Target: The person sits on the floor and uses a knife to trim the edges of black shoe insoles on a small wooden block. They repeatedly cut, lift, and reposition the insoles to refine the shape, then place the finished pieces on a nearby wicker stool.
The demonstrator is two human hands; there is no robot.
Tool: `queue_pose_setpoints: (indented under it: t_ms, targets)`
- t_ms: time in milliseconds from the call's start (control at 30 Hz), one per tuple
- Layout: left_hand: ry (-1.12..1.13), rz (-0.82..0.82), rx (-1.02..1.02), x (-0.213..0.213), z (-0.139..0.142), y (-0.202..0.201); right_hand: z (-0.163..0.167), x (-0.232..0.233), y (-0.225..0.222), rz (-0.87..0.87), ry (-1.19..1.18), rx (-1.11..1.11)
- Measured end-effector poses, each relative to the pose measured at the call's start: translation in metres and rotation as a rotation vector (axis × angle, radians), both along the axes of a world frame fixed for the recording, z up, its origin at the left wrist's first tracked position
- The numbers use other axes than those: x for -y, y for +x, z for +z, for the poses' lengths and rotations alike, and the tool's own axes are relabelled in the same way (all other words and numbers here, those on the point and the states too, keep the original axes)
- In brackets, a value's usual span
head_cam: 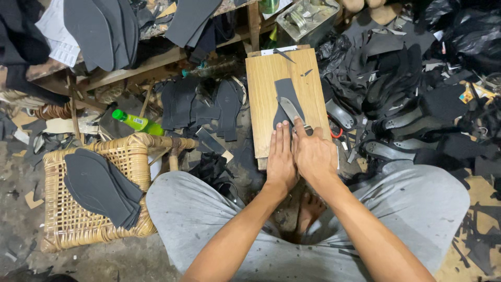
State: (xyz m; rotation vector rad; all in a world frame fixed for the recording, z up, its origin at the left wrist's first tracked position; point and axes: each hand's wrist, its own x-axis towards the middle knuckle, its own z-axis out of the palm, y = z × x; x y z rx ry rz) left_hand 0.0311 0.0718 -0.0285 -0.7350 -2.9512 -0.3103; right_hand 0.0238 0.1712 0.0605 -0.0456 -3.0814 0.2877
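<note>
Dark sole piece point(286, 102) under left hand point(281, 159), knife point(292, 110) in right hand point(314, 156).

Far left, on the bench top: white printed paper sheets point(57, 31), rectangular, partly under dark soles. Left of your board, on the floor: green plastic bottle point(136, 122) lying on its side, green cap, yellow-green label band. No screens or signs.

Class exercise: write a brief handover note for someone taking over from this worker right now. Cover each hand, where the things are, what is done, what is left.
Left hand: flat, pressing the dark sole-shaped sheet piece onto the wooden cutting board.
Right hand: gripping the broad metal knife blade, edge on the piece.
Done: stack of cut dark insoles lies on the wicker stool.
Left: this piece, cut unfinished.
</note>
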Motion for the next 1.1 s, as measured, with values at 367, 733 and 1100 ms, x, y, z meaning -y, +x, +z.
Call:
queue_pose_setpoints:
  t_ms: [367, 733, 1100]
  targets:
    - [0.126, 0.018, 0.015, 0.0, 0.0, -0.002, -0.005, 0.002, -0.01, -0.002, 0.015, 0.03]
    - [0.147, 0.038, -0.033, -0.001, -0.011, -0.001, -0.011, 0.005, -0.018, -0.004, 0.04, 0.051]
    - [0.069, 0.041, 0.03, 0.0, 0.002, -0.001, -0.02, 0.008, -0.024, 0.042, -0.012, -0.052]
